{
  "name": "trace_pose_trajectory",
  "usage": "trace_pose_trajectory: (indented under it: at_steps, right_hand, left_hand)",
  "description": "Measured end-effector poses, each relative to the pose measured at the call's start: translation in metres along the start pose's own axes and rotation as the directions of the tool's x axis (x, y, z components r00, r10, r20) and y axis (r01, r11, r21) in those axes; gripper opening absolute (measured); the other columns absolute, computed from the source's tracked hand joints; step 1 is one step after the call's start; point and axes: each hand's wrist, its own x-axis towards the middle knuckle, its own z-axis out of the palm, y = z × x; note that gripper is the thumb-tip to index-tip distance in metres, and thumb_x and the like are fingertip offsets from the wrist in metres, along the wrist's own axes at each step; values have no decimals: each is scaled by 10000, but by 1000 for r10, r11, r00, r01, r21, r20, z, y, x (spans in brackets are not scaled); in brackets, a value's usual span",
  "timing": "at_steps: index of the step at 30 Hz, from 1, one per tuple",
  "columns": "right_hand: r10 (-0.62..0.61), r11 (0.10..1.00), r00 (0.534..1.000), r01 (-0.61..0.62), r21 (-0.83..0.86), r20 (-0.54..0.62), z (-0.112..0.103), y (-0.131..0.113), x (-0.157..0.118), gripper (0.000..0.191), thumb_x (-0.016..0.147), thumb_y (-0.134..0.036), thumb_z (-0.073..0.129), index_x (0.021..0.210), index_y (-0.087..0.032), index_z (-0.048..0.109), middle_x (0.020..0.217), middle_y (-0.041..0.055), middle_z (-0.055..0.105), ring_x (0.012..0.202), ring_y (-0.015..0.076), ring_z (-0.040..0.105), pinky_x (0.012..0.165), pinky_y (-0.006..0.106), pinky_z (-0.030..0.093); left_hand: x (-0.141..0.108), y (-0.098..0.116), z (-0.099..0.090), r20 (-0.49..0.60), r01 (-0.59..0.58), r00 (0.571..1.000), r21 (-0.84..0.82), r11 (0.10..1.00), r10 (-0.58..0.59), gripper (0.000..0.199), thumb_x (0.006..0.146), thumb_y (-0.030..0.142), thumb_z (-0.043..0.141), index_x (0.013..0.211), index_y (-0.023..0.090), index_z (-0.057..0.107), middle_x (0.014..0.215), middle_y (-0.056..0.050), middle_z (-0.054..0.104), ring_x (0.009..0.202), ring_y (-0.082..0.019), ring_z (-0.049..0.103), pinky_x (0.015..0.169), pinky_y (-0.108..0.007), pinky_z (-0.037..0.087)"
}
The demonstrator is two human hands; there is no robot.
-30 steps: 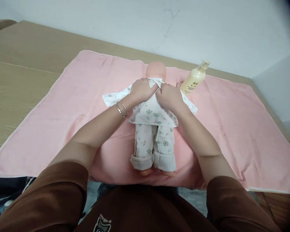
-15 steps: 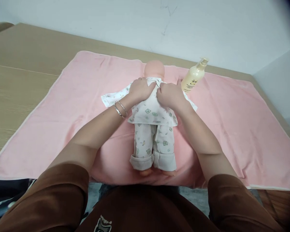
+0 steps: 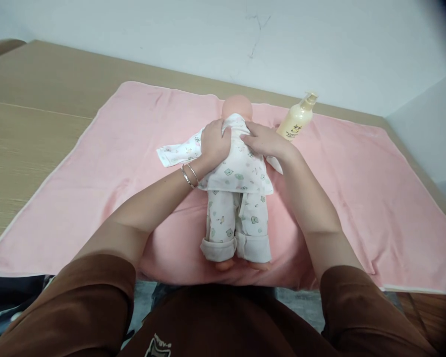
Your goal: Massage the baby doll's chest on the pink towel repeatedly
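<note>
A baby doll [image 3: 237, 106] lies lengthwise on a pink blanket [image 3: 342, 198], head away from me and bare feet towards me. It wears a white patterned shirt [image 3: 236, 168] and matching trousers [image 3: 253, 215] with rolled-up cuffs. My left hand [image 3: 216, 144] rests flat on the shirt's left shoulder, fingers stretched out. On the other shoulder lies my right hand [image 3: 263, 140], its fingers extended over the cloth. The shirt's left sleeve is spread out to the side; the right sleeve is mostly hidden behind my right hand and forearm.
A pale yellow pump bottle [image 3: 296, 119] lies tilted on the blanket, just beyond my right hand. The blanket covers much of a wooden table [image 3: 29, 134], which stands against a white wall [image 3: 171, 34].
Both hands have let go of the pinched cloth near the collar and now lie flatter on the shirt. The collar now lies smoother, and the right sleeve's end has shifted inward.
</note>
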Motion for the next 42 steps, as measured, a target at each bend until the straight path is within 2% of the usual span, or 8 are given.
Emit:
trace_pose_trajectory:
  at_steps: [6, 9, 14, 23, 28, 33, 39, 42]
  right_hand:
    - [-48, 996, 980, 31, -86, -193, 14, -26, -3, 520, 1077, -394, 314, 1540, -236, 491, 1725, 88, 342, 1648, 317, 195, 1331, 651, 172]
    - [-63, 993, 993, 52, -109, -97, 30, -25, 1, 526, 1053, -381, 366, 1523, -188, 505, 1735, 129, 317, 1637, 356, 218, 1314, 671, 217]
    - [-62, 994, 973, 40, -101, -221, 31, -22, 0, 521, 1047, -331, 338, 1530, -197, 482, 1739, 112, 316, 1646, 326, 209, 1329, 641, 213]
    - [-49, 993, 970, 22, -115, -238, 27, -25, -3, 532, 1058, -320, 292, 1544, -203, 478, 1724, 123, 346, 1617, 285, 302, 1315, 592, 286]
    - [-73, 992, 984, 54, -113, -165, 31, -25, -1, 507, 1025, -292, 354, 1469, -170, 567, 1677, 130, 436, 1588, 330, 353, 1301, 627, 300]
    - [-25, 997, 965, 4, -81, -260, 25, -27, -4, 514, 1012, -264, 343, 1463, -158, 568, 1696, 123, 410, 1582, 303, 363, 1317, 566, 301]
    - [93, 990, 980, -109, -86, -173, 36, -24, -1, 567, 1025, -322, 337, 1528, -115, 497, 1665, 190, 437, 1557, 401, 384, 1272, 691, 284]
    - [61, 993, 997, -66, -97, -56, 16, -19, -7, 552, 1042, -383, 328, 1496, -140, 528, 1576, 204, 538, 1466, 402, 498, 1206, 647, 410]
  left_hand:
    - [-6, -2, 2, -90, 8, 996, -129, 992, -20, 512, 1097, 431, 270, 1486, 209, 517, 1564, -136, 586, 1511, -246, 497, 1298, -414, 348]
    - [-7, -3, 3, -100, 13, 995, -144, 989, -28, 549, 1105, 489, 233, 1497, 212, 500, 1565, -144, 579, 1511, -244, 503, 1294, -406, 351]
    - [-6, -4, 3, -109, -6, 994, -130, 992, -8, 566, 1111, 498, 209, 1442, 188, 549, 1525, -148, 612, 1462, -231, 551, 1260, -378, 403]
    - [-6, -1, 1, -84, -1, 996, -118, 993, -9, 561, 1106, 530, 231, 1445, 219, 551, 1489, -139, 641, 1436, -249, 577, 1241, -409, 423]
    - [-5, -6, 3, -93, -14, 996, -108, 994, 4, 511, 1110, 460, 253, 1416, 199, 569, 1465, -144, 655, 1412, -235, 595, 1225, -387, 434]
    - [-3, -5, 3, -67, -26, 998, -78, 997, 20, 421, 1053, 301, 361, 1379, 202, 608, 1437, -114, 682, 1378, -222, 612, 1212, -385, 455]
    - [4, -5, -7, 9, -72, 997, -2, 997, 72, 424, 949, 269, 421, 1260, 229, 707, 1367, -99, 735, 1311, -251, 649, 1214, -424, 472]
    - [10, -11, -15, 61, -130, 990, -4, 992, 130, 427, 955, 337, 427, 1242, 227, 724, 1353, -103, 742, 1313, -266, 651, 1215, -440, 476]
